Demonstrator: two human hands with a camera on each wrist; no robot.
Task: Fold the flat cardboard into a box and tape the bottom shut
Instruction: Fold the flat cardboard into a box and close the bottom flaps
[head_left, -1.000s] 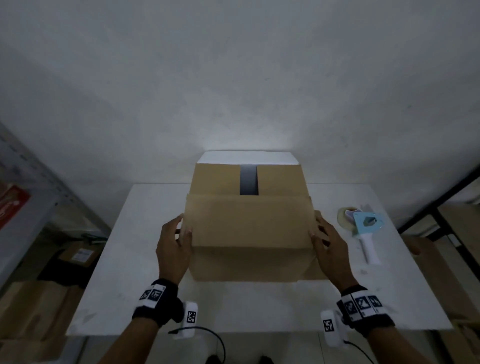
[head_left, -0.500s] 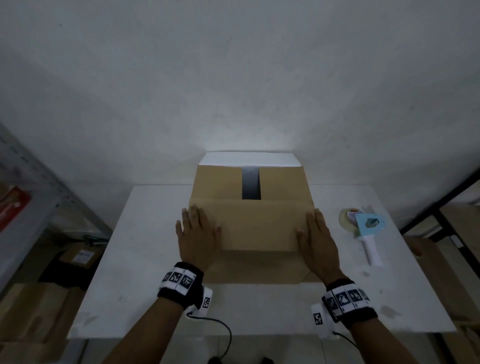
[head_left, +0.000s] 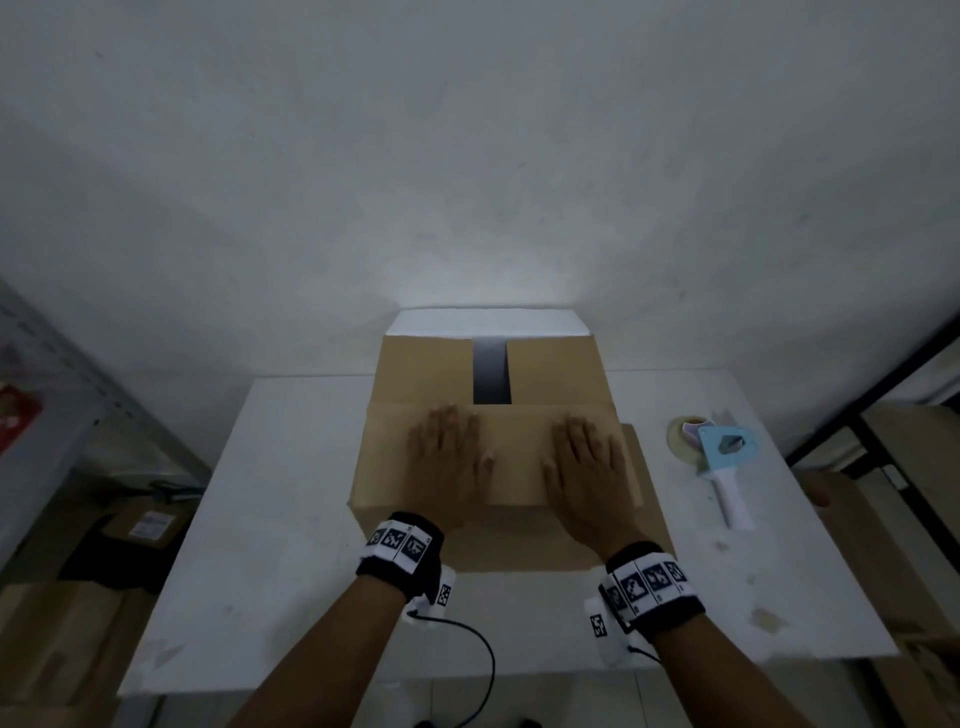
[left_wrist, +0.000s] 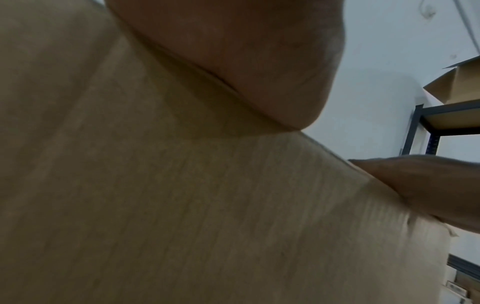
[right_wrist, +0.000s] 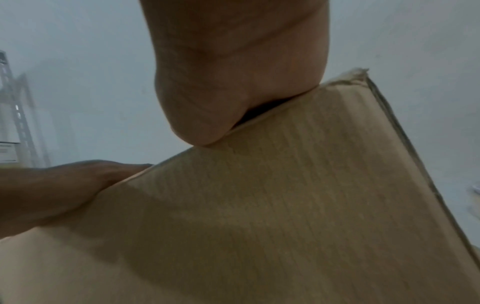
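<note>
both the left hand (head_left: 451, 457) and right hand (head_left: 589, 467) press flat, fingers straight, on the box flap (head_left: 514, 457)

Both wrist views cut off the fingers of the left hand (left_wrist: 233, 61) and right hand (right_wrist: 233, 67). The brown cardboard box (head_left: 514, 467) hides the palms in the head view.

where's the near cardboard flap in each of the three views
Head view: the near flap lies centre frame, folded over the box, with the left hand and right hand flat on it.
Left wrist view: the near flap fills the left and bottom.
Right wrist view: the near flap fills the lower right.
Shared landmark: the white wall behind.
</note>
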